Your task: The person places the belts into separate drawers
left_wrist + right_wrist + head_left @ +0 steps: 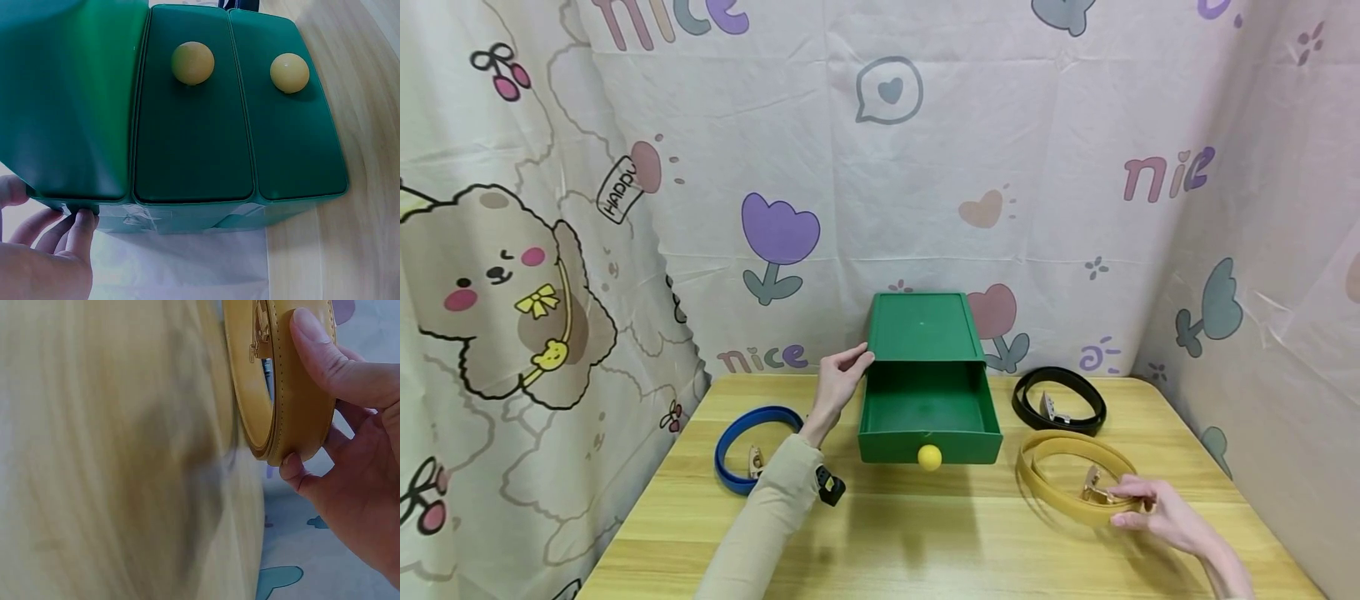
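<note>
My right hand (1165, 512) grips the near right side of a coiled yellow belt (1052, 492) with a gold-coloured buckle (1096, 487). In the right wrist view the thumb lies across the stitched strap (306, 412), with other fingers behind and below it. The coil sits above its blurred shadow on the table. My left hand (835, 387) touches the upper left edge of a green drawer cabinet (925, 329). Its fingertips rest against the cabinet's side in the left wrist view. The top drawer (928, 408), with a yellow round knob (929, 457), stands pulled out, its inside bare.
Two lower drawers (194, 137) with yellow knobs are closed. A coiled blue belt (730, 442) lies left of the cabinet, partly behind the left sleeve (767, 517). Right of the cabinet is a coiled black belt (1078, 382). A printed curtain (925, 167) surrounds the wooden table (910, 542).
</note>
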`<state>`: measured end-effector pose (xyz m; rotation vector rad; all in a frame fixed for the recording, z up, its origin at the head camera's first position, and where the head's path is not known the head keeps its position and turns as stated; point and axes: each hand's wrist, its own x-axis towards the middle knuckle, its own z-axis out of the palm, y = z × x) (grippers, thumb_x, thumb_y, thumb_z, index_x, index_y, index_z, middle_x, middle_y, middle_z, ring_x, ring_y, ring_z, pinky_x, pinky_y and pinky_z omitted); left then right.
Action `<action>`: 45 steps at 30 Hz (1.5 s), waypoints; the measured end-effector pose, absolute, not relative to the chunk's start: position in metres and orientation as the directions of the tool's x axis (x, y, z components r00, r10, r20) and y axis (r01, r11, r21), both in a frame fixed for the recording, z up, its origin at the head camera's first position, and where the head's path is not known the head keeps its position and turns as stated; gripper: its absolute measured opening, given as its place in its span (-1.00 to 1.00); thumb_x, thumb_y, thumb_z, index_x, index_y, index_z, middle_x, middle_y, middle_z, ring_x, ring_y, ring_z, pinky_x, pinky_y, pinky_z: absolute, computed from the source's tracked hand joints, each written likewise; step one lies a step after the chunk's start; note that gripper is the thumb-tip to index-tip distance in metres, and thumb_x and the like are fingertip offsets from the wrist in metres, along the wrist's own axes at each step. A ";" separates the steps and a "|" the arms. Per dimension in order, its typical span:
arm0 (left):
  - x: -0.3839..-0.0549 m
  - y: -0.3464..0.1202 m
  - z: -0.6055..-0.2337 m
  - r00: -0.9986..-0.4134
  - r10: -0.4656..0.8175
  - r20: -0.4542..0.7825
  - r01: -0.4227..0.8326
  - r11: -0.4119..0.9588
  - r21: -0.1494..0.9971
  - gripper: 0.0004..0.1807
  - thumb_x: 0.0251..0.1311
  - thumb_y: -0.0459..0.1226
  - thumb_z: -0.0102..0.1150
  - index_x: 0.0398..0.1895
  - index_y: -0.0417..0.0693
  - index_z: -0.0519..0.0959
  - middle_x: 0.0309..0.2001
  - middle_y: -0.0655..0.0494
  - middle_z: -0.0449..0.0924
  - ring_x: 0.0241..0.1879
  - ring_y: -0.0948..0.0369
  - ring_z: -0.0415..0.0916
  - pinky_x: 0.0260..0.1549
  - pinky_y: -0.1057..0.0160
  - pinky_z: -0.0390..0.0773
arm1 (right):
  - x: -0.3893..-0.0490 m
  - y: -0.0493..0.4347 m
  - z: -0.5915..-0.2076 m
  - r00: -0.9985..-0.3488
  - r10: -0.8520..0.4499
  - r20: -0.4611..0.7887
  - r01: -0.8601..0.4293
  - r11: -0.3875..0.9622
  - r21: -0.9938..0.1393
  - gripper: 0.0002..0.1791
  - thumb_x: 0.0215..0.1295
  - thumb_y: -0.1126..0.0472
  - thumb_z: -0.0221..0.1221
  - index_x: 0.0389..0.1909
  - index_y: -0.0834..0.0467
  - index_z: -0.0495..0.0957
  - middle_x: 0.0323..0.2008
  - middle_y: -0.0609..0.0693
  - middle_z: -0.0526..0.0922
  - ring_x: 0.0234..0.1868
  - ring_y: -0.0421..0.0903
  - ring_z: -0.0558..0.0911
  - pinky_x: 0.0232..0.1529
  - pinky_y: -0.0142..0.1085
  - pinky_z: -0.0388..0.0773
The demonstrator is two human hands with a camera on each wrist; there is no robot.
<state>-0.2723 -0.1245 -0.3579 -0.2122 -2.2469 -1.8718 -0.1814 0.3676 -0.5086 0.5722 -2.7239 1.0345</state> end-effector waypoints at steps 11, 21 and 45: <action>-0.272 -0.124 -0.359 -0.967 -0.022 0.255 0.246 0.183 0.952 -0.56 0.40 -0.30 0.17 0.27 -0.34 0.52 0.26 -0.27 0.55 0.21 -0.14 0.56 0.08 0.24 0.63 | -0.175 0.367 -0.492 -0.899 -0.245 0.364 -0.426 0.684 -0.593 -0.64 -0.04 0.35 0.46 -0.13 0.23 0.75 0.04 0.62 0.54 0.08 -0.82 0.16 0.06 -0.78 0.17; -0.272 -0.124 -0.358 -0.966 -0.019 0.257 0.249 0.187 0.950 -0.56 0.41 -0.30 0.16 0.28 -0.35 0.51 0.28 -0.27 0.53 0.22 -0.14 0.56 0.15 0.12 0.62 | -0.174 0.364 -0.474 -0.809 -0.292 0.510 -0.566 0.622 -0.541 -0.55 -0.18 0.46 0.47 -0.16 0.10 0.77 -0.12 -0.27 0.71 -0.05 -0.68 0.37 -0.07 -0.77 0.22; -0.283 -0.126 -0.370 -0.964 -0.032 0.264 0.253 0.202 0.946 -0.56 0.40 -0.28 0.17 0.27 -0.31 0.53 0.24 -0.25 0.57 0.19 -0.12 0.58 0.12 0.11 0.64 | -0.185 0.344 -0.406 -0.702 -0.349 0.620 -0.669 0.622 -0.407 -0.54 -0.19 0.54 0.46 -0.16 0.19 0.74 -0.35 -0.32 0.52 -0.20 -0.47 0.39 -0.10 -0.71 0.23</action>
